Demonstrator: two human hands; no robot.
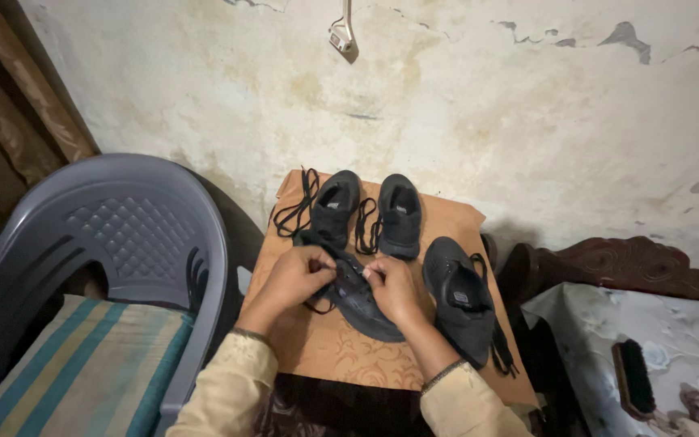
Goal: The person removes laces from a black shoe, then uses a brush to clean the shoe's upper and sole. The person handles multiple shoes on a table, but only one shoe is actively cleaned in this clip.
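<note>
black shoe point(363, 303) lies between both hands — left grip point(297, 277), right grip point(390, 285) pinching its lace.

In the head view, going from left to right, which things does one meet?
Grey plastic chair → loose black shoelace → left hand → right hand → black shoe lying alone at the right → dark shoe brush on the flowered cloth.

Both arms wear long, loose sleeves of a pale cream or beige cloth. Each sleeve ends in a cuff at the wrist, edged with a narrow darker band of trim. The left hand point(297, 275) and the right hand point(394, 287) are bare, with no gloves. No ring or watch can be made out at this size.
</note>
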